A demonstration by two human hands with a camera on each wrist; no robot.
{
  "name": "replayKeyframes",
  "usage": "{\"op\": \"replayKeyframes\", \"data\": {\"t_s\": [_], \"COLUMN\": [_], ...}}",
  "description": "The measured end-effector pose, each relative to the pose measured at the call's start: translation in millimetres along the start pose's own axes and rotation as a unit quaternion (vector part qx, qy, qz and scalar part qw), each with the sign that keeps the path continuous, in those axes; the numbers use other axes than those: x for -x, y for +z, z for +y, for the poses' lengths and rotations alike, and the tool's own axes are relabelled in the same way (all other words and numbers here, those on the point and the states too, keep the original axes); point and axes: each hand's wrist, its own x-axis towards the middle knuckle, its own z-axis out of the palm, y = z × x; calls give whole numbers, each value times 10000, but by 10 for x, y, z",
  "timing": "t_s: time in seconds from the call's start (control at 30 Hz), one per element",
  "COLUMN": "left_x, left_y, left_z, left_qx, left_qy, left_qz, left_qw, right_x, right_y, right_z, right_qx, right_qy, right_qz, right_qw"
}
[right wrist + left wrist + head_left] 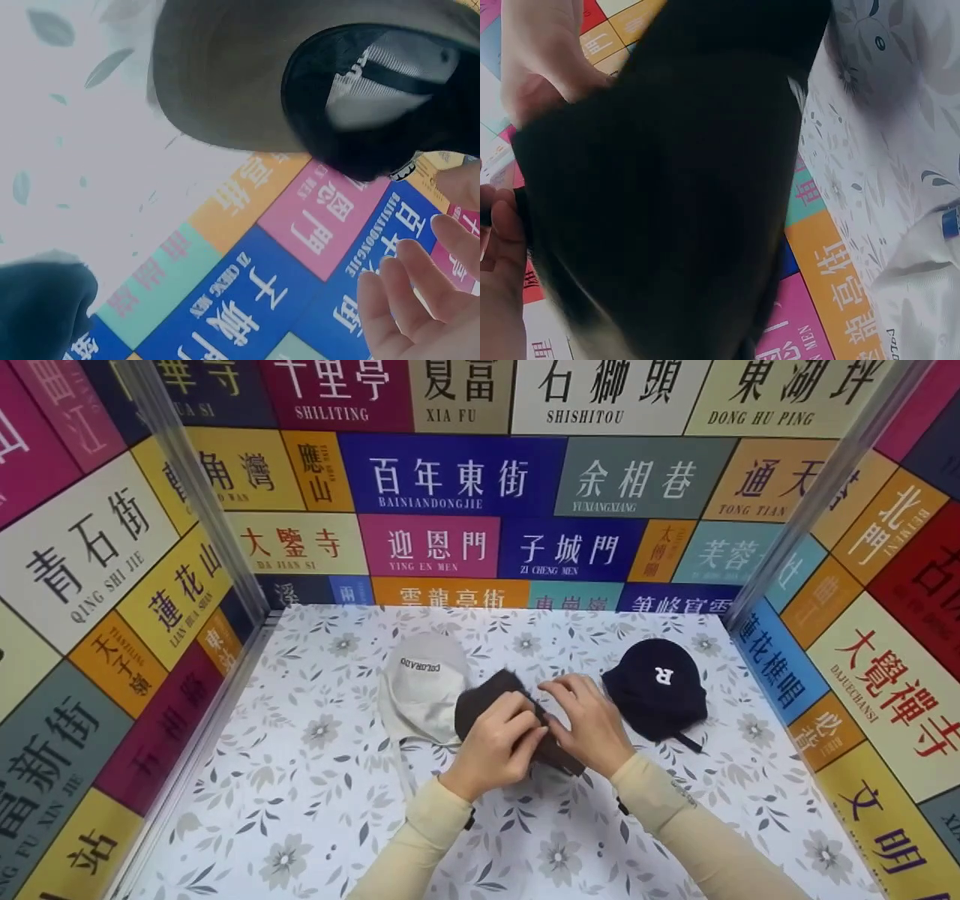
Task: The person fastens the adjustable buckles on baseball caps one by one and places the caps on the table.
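Note:
In the head view, the left hand grips a dark brown cap held over the patterned table. Its thumb and finger pinch a dark edge in the left wrist view, where the left hand is partly cut off and the cap fills the middle. The right hand is at the cap's right side, fingers loosely bent. In the right wrist view, the right hand has its fingers apart beside the cap, whose brim and dark inside show; whether it touches the cap I cannot tell.
A white cap marked COLORADO lies left of the hands, its strap trailing towards the front. A navy cap with a white R lies to the right. Coloured panels with Chinese lettering stand behind and beside the floral table.

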Motion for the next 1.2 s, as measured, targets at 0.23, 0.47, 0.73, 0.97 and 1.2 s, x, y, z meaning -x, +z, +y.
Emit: {"op": "replayKeyframes", "data": {"t_s": [0.23, 0.47, 0.73, 0.97, 1.2], "left_x": [-8, -48, -92, -119, -116], "left_y": [-100, -142, -119, -121, -148], "left_z": [14, 63, 177, 230, 228], "left_qx": [-208, -150, -145, -72, 129], "left_qy": [161, 317, 597, 709, 592], "left_qz": [68, 32, 12, 81, 162], "left_qw": [9996, 9994, 9981, 9974, 9980], "right_x": [-79, -130, -249, -292, -331], "right_y": [147, 257, 308, 300, 281], "right_z": [-91, -121, -81, -148, -162], "right_qx": [-57, -283, -392, -1063, -1945], "right_qy": [-1, -208, -176, -432, -441], "right_qz": [-187, -465, -738, -757, -578], "right_qw": [9998, 9983, 9963, 9905, 9782]}}
